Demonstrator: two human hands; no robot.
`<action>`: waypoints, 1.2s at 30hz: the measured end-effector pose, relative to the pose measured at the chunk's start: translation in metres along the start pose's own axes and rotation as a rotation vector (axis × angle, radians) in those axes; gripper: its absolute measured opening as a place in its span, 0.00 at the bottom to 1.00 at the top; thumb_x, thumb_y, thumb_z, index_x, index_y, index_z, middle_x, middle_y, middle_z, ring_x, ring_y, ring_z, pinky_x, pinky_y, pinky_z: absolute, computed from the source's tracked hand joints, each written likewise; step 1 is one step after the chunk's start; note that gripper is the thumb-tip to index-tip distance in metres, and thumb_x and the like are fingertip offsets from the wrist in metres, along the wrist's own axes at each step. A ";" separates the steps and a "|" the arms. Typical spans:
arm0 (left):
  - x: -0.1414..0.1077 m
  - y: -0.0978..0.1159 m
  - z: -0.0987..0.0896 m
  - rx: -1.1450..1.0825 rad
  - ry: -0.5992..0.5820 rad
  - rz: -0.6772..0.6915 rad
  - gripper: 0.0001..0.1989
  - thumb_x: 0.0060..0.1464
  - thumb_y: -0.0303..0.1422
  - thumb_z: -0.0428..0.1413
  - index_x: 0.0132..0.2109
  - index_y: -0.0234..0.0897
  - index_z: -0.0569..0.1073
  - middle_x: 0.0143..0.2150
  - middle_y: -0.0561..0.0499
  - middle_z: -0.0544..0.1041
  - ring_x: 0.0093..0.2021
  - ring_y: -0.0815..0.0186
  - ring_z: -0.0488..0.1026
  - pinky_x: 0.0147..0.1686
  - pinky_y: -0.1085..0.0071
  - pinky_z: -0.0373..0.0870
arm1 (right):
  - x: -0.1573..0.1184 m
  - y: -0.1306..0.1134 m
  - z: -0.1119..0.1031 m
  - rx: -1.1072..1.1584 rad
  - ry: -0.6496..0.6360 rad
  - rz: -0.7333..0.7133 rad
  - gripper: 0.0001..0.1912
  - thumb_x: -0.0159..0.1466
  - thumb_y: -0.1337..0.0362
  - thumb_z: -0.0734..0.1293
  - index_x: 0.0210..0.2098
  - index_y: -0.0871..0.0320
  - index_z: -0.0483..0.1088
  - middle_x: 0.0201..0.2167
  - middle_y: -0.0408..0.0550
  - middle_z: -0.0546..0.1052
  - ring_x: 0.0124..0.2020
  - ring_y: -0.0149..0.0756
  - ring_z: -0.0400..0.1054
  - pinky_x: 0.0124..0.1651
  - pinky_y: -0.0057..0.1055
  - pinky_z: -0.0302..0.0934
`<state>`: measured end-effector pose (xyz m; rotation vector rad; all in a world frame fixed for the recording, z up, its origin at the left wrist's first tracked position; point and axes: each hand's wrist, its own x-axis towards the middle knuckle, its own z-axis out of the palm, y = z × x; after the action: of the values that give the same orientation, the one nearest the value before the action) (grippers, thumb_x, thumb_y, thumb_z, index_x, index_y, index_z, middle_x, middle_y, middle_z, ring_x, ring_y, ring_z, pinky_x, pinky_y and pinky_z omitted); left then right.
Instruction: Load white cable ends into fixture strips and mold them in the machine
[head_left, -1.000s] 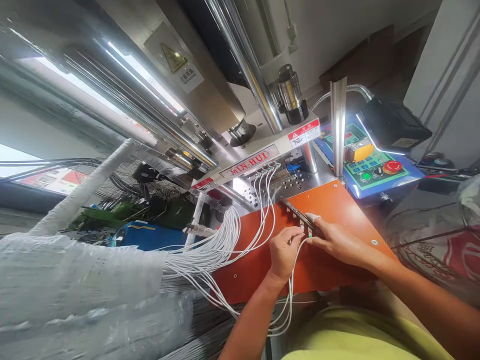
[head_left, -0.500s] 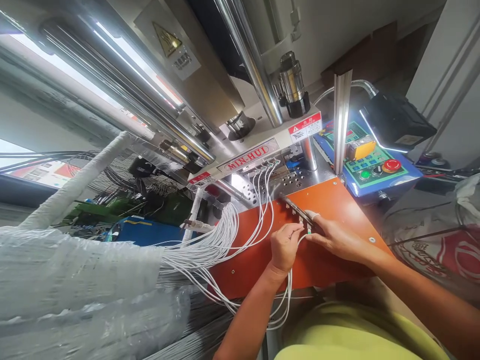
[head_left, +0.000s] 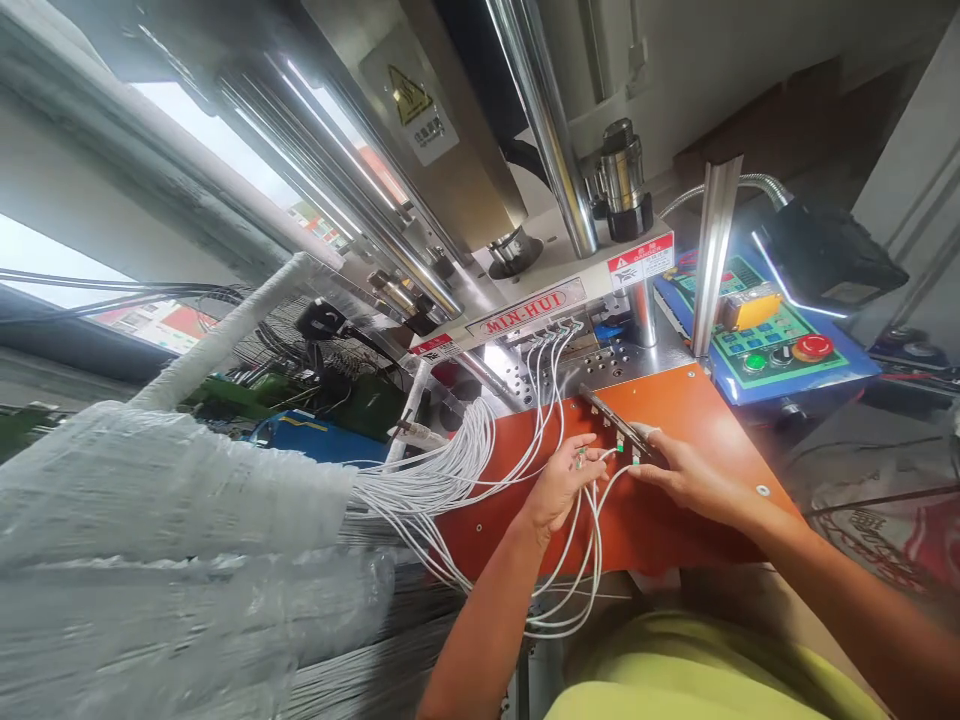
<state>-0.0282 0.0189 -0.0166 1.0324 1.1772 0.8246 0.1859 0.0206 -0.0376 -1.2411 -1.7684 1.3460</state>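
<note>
My left hand (head_left: pixel 559 487) pinches a white cable (head_left: pixel 592 455) with a small green-marked connector (head_left: pixel 580 459) by its fingers. My right hand (head_left: pixel 686 478) reaches over an orange board (head_left: pixel 705 425), its fingertips at the end of a dark metal clamp bar (head_left: pixel 622 425). Another white cable (head_left: pixel 609 490) runs up to those fingertips. Small green connectors sit in a row along the bar, partly hidden by my right hand. A bundle of white cables (head_left: pixel 442 482) fans across the board's left corner.
Behind the board stands a MIN-HUI press (head_left: pixel 525 310) with steel columns and a perforated plate. Its blue-and-green control panel (head_left: pixel 757 335) with a red stop button stands to the right. A plastic-wrapped wire bundle (head_left: pixel 150 520) fills the lower left.
My left hand has drawn back left from the clamp bar, showing the small connector. More cable now loops below the board. The whole view has shifted slightly.
</note>
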 end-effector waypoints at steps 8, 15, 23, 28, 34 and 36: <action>-0.020 -0.013 -0.004 -0.075 0.207 0.011 0.19 0.55 0.39 0.59 0.50 0.32 0.70 0.40 0.41 0.79 0.37 0.62 0.78 0.41 0.65 0.73 | 0.000 -0.002 -0.001 -0.030 0.004 0.013 0.31 0.62 0.48 0.63 0.62 0.49 0.59 0.54 0.48 0.73 0.52 0.47 0.68 0.54 0.43 0.63; -0.010 -0.003 -0.019 -0.007 0.352 0.186 0.16 0.56 0.38 0.58 0.47 0.34 0.70 0.37 0.45 0.80 0.27 0.73 0.71 0.32 0.74 0.69 | -0.002 -0.008 -0.002 -0.086 0.029 0.045 0.31 0.61 0.49 0.63 0.62 0.48 0.60 0.46 0.46 0.77 0.43 0.45 0.72 0.45 0.41 0.67; 0.017 0.007 -0.013 0.568 0.095 0.467 0.08 0.57 0.35 0.58 0.42 0.38 0.78 0.39 0.48 0.81 0.34 0.67 0.77 0.39 0.70 0.74 | 0.003 0.002 0.001 -0.058 -0.001 -0.001 0.30 0.62 0.48 0.63 0.61 0.50 0.60 0.51 0.48 0.74 0.52 0.48 0.68 0.53 0.43 0.63; 0.033 0.001 -0.010 0.724 0.027 0.612 0.06 0.58 0.31 0.57 0.41 0.38 0.78 0.37 0.49 0.81 0.39 0.65 0.78 0.43 0.69 0.75 | 0.002 0.001 0.001 -0.050 0.001 -0.022 0.30 0.62 0.50 0.64 0.61 0.50 0.59 0.53 0.48 0.73 0.52 0.47 0.68 0.55 0.43 0.62; 0.041 -0.008 -0.011 0.855 0.050 0.727 0.07 0.59 0.30 0.55 0.41 0.39 0.78 0.36 0.48 0.81 0.37 0.65 0.77 0.42 0.67 0.75 | 0.000 -0.006 -0.001 -0.045 0.003 -0.003 0.27 0.62 0.51 0.64 0.59 0.51 0.61 0.51 0.47 0.74 0.50 0.46 0.69 0.52 0.42 0.63; 0.041 -0.010 -0.011 0.860 0.060 0.736 0.07 0.59 0.29 0.55 0.41 0.39 0.78 0.36 0.48 0.81 0.37 0.65 0.77 0.42 0.67 0.75 | 0.000 -0.008 -0.002 -0.049 0.004 0.007 0.26 0.62 0.52 0.64 0.58 0.51 0.61 0.50 0.48 0.74 0.49 0.46 0.69 0.51 0.42 0.64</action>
<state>-0.0302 0.0554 -0.0402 2.2467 1.2290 0.9121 0.1847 0.0208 -0.0291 -1.2771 -1.8056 1.3099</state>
